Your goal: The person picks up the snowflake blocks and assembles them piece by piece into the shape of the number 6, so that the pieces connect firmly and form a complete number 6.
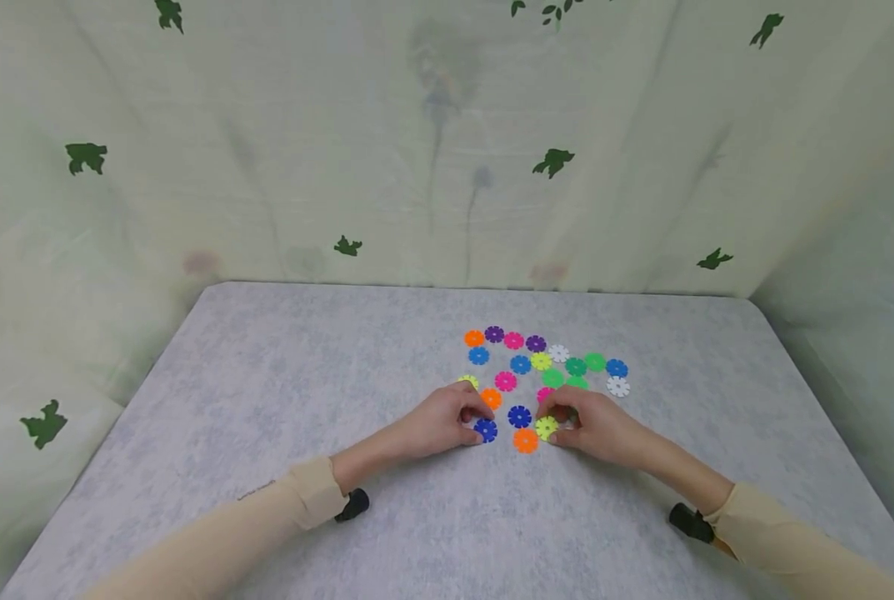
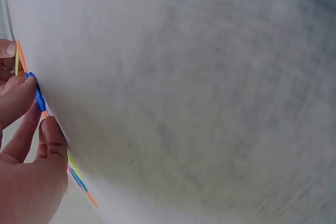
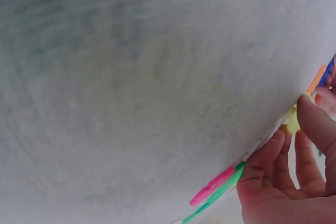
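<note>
My left hand (image 1: 442,421) pinches a dark blue notched plastic disc (image 1: 486,430) at its edge with thumb and fingertips. In the left wrist view this blue disc (image 2: 40,99) tilts up between the fingers. A yellow disc (image 1: 546,428) is pinched by my right hand (image 1: 600,423); the right wrist view shows the yellow disc (image 3: 293,121) under the thumb. Between the hands lie an orange disc (image 1: 525,441) and a second dark blue disc (image 1: 519,417). The yellow disc is right beside the orange one; whether they interlock I cannot tell.
Several more notched discs spread behind the hands, among them a purple disc (image 1: 495,334), a light blue disc (image 1: 479,356), a green disc (image 1: 595,362) and a white disc (image 1: 618,387). They lie on a grey table (image 1: 267,375). A pale curtain (image 1: 304,150) hangs behind it.
</note>
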The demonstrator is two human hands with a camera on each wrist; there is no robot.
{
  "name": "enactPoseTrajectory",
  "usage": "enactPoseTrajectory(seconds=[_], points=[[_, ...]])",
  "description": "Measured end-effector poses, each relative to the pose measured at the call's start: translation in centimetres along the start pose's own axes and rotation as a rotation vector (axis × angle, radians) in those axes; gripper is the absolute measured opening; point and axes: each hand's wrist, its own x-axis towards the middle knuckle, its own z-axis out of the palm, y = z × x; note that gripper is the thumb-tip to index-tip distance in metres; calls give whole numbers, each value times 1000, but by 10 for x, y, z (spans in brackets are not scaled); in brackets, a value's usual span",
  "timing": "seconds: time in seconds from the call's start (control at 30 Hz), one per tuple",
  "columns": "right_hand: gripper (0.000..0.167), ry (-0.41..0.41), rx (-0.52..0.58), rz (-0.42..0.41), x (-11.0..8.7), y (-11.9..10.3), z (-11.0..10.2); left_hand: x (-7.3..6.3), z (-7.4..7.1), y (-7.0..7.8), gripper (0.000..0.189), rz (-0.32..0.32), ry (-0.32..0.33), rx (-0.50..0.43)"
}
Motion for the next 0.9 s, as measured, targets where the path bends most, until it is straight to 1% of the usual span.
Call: enactPoseTrajectory(seconds=[0.13,0.3,0.43,0.5,0.63,0.73,0.83,0.9], points=[[24,16,14,5,-1,-2,1,-2,2,2,22,0,22,-16],[22,32,42,-3,-4,-5,3,-7,6,2,20,-19,39,-90],[20,53,59,38,-7,-8,5,-10,7,3,19,-23,50,-134],[20,66,87,66,-9,-10,5,-12,6,3,19,-18,59,-162],[18,97,173,85,-15,-15,5,-17,6,4,18,-43,62,-287],[17,135,247,77,-20,-20,7,-21,6,8,17,-83,65,-401],[20,187,318,91,-23,-27,11,-26,5,14,16,-102,95,-487],[22,222,368,111,-25,-32,14,-29,4,18,18,-104,119,-534]])
